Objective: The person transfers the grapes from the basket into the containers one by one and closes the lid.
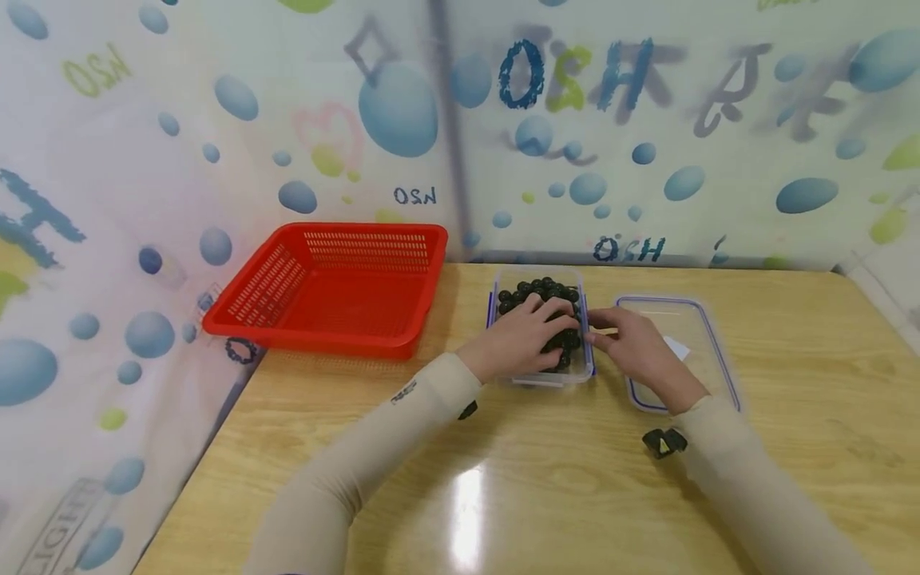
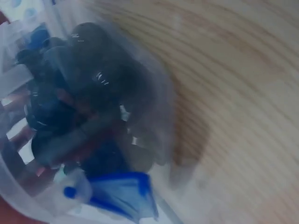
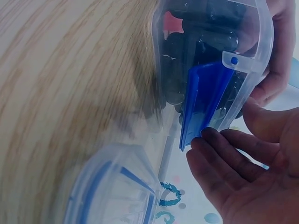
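A clear plastic food container (image 1: 539, 378) with blue side latches holds a heap of dark, round grapes (image 1: 512, 300). My left hand (image 1: 519, 339) lies over the grapes from the container's left side, its fingers spread across them. On the opposite side my right hand (image 1: 636, 345) has its fingertips and thumb at the container's wall. In the right wrist view its relaxed fingers touch the lower end of a hanging blue latch (image 3: 205, 95), with the thumb near the rim. Through the clear wall, the left wrist view shows grapes (image 2: 98, 70) and another blue latch (image 2: 124, 191).
The container's clear lid (image 1: 697, 339), edged in blue, lies flat on the wooden table (image 1: 575, 495), with a small white paper (image 1: 676, 348) showing there. A red slotted basket (image 1: 323, 345) stands at the back left, beside the patterned wall covering (image 1: 237, 160).
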A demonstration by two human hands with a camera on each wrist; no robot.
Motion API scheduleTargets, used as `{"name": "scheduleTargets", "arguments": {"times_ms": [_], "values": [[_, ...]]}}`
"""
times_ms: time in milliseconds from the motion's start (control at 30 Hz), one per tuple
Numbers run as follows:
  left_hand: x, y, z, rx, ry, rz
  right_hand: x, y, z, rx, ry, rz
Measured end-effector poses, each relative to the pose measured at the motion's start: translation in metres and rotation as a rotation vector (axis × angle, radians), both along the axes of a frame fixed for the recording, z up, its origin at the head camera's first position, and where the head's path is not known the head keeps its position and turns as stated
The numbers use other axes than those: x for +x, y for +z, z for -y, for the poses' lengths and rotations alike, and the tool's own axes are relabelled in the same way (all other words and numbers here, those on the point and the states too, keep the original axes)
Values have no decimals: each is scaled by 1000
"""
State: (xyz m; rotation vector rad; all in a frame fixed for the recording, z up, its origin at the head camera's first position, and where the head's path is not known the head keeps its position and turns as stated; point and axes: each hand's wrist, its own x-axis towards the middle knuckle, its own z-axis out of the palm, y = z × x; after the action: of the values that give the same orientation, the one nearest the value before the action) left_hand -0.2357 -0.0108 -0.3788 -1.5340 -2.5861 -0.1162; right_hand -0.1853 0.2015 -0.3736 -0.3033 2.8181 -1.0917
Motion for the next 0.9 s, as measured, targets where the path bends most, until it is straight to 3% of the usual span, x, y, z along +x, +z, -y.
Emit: {"name": "scheduleTargets", "arguments": {"times_ms": [167, 300, 433, 567, 633, 767, 900], "values": [[0, 5, -7, 0, 26, 8, -1, 0, -2, 8, 1, -3], [1, 16, -12, 45, 139, 117, -2, 3, -4, 27, 13, 0], [1, 35, -25, 310, 326, 322, -2, 11, -17, 45, 4, -11], [2, 52, -48, 645, 488, 607, 0, 24, -43, 33, -53, 17], [3, 55, -63, 744, 552, 740, 1, 29, -61, 26, -91, 48], [9, 57, -96, 785, 647, 958, 3, 32, -100, -34, -161, 142], [10, 53, -124, 686, 737, 1080, 4, 28, -136, -110, -180, 240]]}}
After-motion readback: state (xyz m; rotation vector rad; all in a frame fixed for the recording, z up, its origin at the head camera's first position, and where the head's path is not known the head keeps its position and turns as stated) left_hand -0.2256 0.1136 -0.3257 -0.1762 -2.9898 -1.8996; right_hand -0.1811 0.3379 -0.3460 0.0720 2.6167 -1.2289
